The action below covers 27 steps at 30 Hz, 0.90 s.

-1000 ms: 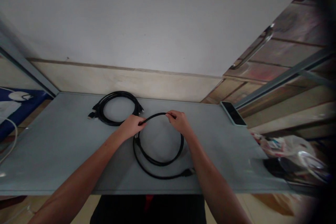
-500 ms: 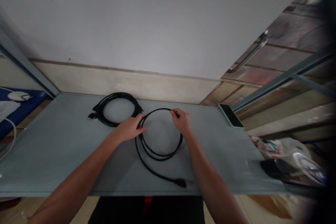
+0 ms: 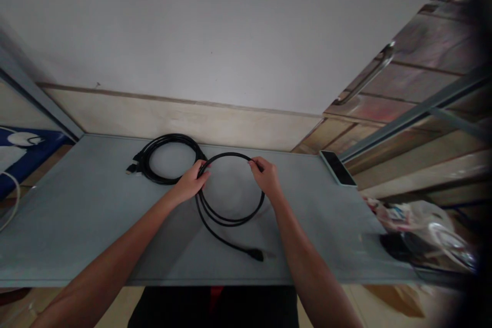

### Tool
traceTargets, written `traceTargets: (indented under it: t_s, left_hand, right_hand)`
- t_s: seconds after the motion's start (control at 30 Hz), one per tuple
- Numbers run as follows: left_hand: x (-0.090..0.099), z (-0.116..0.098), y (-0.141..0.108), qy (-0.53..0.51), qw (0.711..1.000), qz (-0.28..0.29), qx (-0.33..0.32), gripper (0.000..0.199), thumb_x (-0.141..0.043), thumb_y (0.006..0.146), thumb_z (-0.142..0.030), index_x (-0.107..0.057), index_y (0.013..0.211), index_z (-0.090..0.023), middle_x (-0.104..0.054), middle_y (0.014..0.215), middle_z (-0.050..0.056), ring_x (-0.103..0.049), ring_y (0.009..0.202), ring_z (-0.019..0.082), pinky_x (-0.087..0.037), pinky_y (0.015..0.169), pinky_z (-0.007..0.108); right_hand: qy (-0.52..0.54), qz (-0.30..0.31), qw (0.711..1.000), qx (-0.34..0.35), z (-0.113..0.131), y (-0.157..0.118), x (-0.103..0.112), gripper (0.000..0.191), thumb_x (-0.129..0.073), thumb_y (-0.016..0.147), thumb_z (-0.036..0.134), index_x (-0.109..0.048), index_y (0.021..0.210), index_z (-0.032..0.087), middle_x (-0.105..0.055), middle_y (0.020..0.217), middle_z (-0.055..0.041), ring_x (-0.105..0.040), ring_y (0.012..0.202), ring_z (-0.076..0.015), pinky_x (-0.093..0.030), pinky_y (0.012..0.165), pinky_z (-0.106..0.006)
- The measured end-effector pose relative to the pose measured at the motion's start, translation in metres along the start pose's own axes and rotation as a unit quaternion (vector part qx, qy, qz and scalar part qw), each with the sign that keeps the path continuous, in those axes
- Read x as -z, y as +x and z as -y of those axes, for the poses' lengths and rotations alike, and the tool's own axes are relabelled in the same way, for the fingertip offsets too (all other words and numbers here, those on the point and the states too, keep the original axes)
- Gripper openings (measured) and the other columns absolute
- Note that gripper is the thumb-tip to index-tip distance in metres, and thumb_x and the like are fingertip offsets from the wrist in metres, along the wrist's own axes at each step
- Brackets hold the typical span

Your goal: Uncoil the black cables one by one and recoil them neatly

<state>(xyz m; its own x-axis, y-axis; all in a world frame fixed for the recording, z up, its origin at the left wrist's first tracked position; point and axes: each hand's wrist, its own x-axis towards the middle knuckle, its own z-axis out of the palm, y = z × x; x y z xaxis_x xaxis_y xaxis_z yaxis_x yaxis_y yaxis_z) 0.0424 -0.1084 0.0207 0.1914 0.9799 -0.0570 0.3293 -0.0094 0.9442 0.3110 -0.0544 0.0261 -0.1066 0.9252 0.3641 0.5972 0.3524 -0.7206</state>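
Observation:
A black cable [image 3: 230,223] hangs in loops between my two hands, over the grey table [image 3: 307,215]. My left hand [image 3: 192,180] is closed around the left side of the loops. With thumb and fingers my right hand [image 3: 264,173] pinches the upper right of the loop. One end of this cable, with a black plug [image 3: 255,254], trails toward the front edge. A second black cable [image 3: 169,181] lies coiled just behind my left hand, its connectors at the coil's left side.
A phone [image 3: 338,169] lies at the table's back right. Plastic bags [image 3: 426,218] and a dark object are beyond the right edge. A metal post [image 3: 42,102] rises at the back left, near a blue surface [image 3: 38,156] with a white cord. A wall stands behind.
My left hand has moved slightly left and now closes round the loops. The held loops and the trailing plug have shifted up and left. My right hand has barely moved.

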Motion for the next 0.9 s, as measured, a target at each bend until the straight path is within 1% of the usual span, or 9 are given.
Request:
traceTargets:
  t_s: [0.17,0.33,0.4,0.47,0.53,0.6,0.67,0.83,0.9]
  left_hand:
    - [0.000,-0.007,-0.002,-0.157,0.986,0.022,0.050,0.035,-0.048,0.092,-0.047,-0.046,0.116,-0.021,-0.039,0.065,-0.007,-0.042,0.049,0.008,-0.041,0.047,0.021]
    - [0.002,-0.013,-0.007,-0.122,0.981,0.113,0.101,0.038,-0.042,0.095,-0.049,-0.044,0.121,-0.023,-0.029,0.059,-0.010,-0.028,0.042,0.006,-0.025,0.039,0.016]
    - [0.002,-0.013,-0.007,-0.066,0.987,0.121,0.083,0.038,-0.040,0.096,-0.049,-0.042,0.122,-0.022,-0.033,0.058,-0.010,-0.032,0.041,0.007,-0.027,0.039,0.017]
    - [0.001,-0.012,-0.007,0.014,0.995,0.095,0.038,0.034,-0.039,0.096,-0.047,-0.043,0.119,-0.022,-0.040,0.060,-0.008,-0.041,0.044,0.009,-0.035,0.044,0.020]
    - [-0.001,-0.011,-0.007,0.091,0.994,0.063,-0.022,0.031,-0.042,0.096,-0.043,-0.043,0.117,-0.021,-0.051,0.068,-0.004,-0.054,0.056,0.014,-0.046,0.056,0.027]
    - [-0.004,-0.010,-0.008,0.140,0.986,0.048,-0.076,0.030,-0.044,0.095,-0.037,-0.042,0.120,-0.019,-0.061,0.085,0.004,-0.063,0.076,0.019,-0.050,0.073,0.033]
    - [-0.009,-0.010,-0.009,0.161,0.980,0.056,-0.105,0.036,-0.044,0.095,-0.031,-0.037,0.128,-0.017,-0.063,0.099,0.010,-0.065,0.089,0.022,-0.049,0.082,0.037]
    - [-0.019,-0.008,-0.010,0.164,0.975,0.088,-0.123,0.059,-0.044,0.089,-0.011,-0.019,0.143,-0.013,-0.063,0.110,0.017,-0.066,0.094,0.024,-0.049,0.086,0.038]
    - [-0.021,-0.008,-0.010,0.152,0.975,0.090,-0.136,0.069,-0.045,0.085,-0.006,-0.014,0.146,-0.014,-0.061,0.117,0.018,-0.065,0.099,0.023,-0.049,0.089,0.038]
  right_hand:
    - [0.054,0.127,0.990,-0.024,0.010,-0.004,-0.005,0.032,-0.048,0.091,0.040,-0.069,0.096,0.016,-0.050,0.054,0.0029,-0.045,0.048,-0.0114,-0.035,0.049,-0.023]
    - [0.104,0.220,0.968,-0.065,0.020,-0.010,-0.008,0.042,-0.042,0.095,0.047,-0.068,0.096,0.015,-0.044,0.049,0.0053,-0.040,0.041,-0.0100,-0.032,0.042,-0.022]
    - [0.121,0.249,0.960,-0.045,0.024,-0.012,-0.011,0.040,-0.044,0.095,0.046,-0.069,0.101,0.015,-0.048,0.053,0.0044,-0.042,0.044,-0.0100,-0.034,0.043,-0.021]
    - [0.129,0.269,0.954,-0.008,0.029,-0.014,-0.015,0.037,-0.047,0.094,0.043,-0.069,0.105,0.016,-0.055,0.061,0.0023,-0.047,0.052,-0.0106,-0.039,0.049,-0.021]
    - [0.123,0.281,0.951,0.027,0.034,-0.017,-0.020,0.034,-0.049,0.094,0.041,-0.070,0.105,0.017,-0.063,0.071,0.0004,-0.053,0.061,-0.0119,-0.043,0.058,-0.023]
    - [0.107,0.294,0.948,0.053,0.038,-0.021,-0.025,0.031,-0.049,0.095,0.038,-0.070,0.105,0.019,-0.067,0.078,-0.0003,-0.056,0.067,-0.0133,-0.046,0.064,-0.024]
    - [0.091,0.307,0.944,0.078,0.041,-0.025,-0.030,0.028,-0.048,0.096,0.034,-0.070,0.105,0.020,-0.070,0.083,-0.0008,-0.060,0.072,-0.0144,-0.048,0.069,-0.026]
    - [0.084,0.279,0.946,0.143,0.048,-0.034,-0.040,0.029,-0.055,0.092,0.021,-0.065,0.119,0.021,-0.071,0.113,-0.0067,-0.065,0.100,-0.0198,-0.049,0.090,-0.034]
    - [0.088,0.272,0.945,0.159,0.050,-0.036,-0.043,0.032,-0.055,0.091,0.017,-0.064,0.121,0.023,-0.069,0.117,-0.0068,-0.064,0.104,-0.0200,-0.049,0.093,-0.035]
